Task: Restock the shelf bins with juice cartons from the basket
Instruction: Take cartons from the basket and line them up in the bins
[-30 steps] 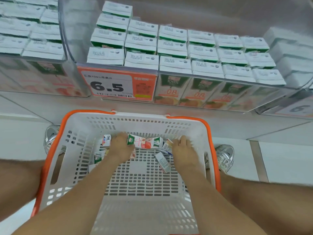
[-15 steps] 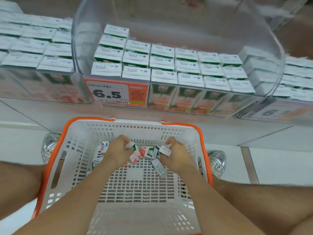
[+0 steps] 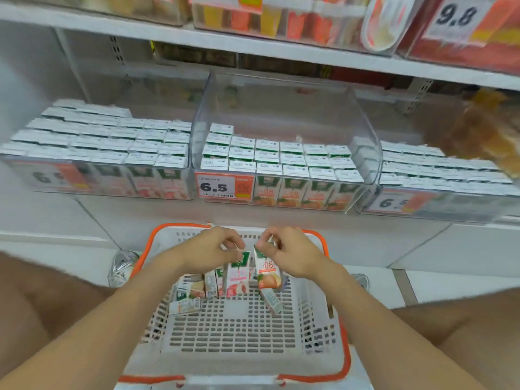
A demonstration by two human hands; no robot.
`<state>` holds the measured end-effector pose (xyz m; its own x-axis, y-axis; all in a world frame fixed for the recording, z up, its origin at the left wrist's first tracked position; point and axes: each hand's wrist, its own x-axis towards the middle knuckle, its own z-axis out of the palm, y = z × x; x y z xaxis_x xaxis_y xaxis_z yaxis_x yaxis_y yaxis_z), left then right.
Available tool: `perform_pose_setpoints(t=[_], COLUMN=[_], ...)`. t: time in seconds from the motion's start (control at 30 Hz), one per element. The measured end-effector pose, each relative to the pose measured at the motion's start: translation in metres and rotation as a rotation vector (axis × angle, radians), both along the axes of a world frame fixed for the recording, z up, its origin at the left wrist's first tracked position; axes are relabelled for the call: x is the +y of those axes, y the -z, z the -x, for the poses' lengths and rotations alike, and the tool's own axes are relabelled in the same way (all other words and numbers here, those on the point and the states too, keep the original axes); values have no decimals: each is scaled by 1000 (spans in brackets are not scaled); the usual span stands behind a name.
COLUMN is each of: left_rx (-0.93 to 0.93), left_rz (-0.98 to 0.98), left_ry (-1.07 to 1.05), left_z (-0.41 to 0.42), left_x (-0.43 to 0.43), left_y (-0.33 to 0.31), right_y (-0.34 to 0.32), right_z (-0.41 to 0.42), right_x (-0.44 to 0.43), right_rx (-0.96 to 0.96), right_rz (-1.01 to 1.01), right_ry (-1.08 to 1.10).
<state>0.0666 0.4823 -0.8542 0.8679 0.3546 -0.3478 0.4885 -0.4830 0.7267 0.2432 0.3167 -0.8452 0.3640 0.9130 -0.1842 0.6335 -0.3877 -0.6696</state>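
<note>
Perforated plastic basket [image 3: 315, 280], clear bin [image 3: 363, 153]

White shelf boards [image 3: 281, 49] on slotted uprights [image 3: 118, 52]; pale floor tiles [image 3: 450, 285] below, all evenly lit.

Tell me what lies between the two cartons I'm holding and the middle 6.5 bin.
Head view: only the basket's far rim and a bare strip of white shelf base lie between.

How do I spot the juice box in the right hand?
Find the white basket with the orange rim. Above it the right hand pinches the orange-fruit carton. It is marked 08; the left hand holds a pink carton.
</note>
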Motion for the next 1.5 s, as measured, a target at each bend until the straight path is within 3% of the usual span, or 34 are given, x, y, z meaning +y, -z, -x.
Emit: perform_pose_setpoints(t=[0.13,0.37,0.6,0.77,0.93,1.13,1.3,1.37,1.43,1.5], left_rx=[-98,-376,-533,-591,-575,-619,-708,-749,-782,-795], left_rz=[-77,-275,-449,-341,-397,-375,-157,-82,-4,61], left_ry=[70,-29,-164,-386,-457,-465,-452,-493,-528,-535], left_z=[5,20,25,6,-23,-42,-33,-28,-22,-15], left_x=[0,2,24,44,59,79,85,84,81,78], left_y=[-58,-144,-194,-206,-208,-205,-188,-184,-186,-191], right_y=[-43,-120,-176,-187,-167,-151,-152,-158,-169,-181], right_z=[13,32,10,-36,-61,-67,-70,-62,-43,-15], right_x=[2,10,51,107,154,188,176,168,158,147], right_rx=[-88,-57,-356,-465,-505,-391,-313,-358,-364,-200], right_rz=[-79,-482,-724,-519,-231,-29,71,-42,-285,-520], right_ry=[-56,41,194,196,99,-64,-117,-73,-34,-30])
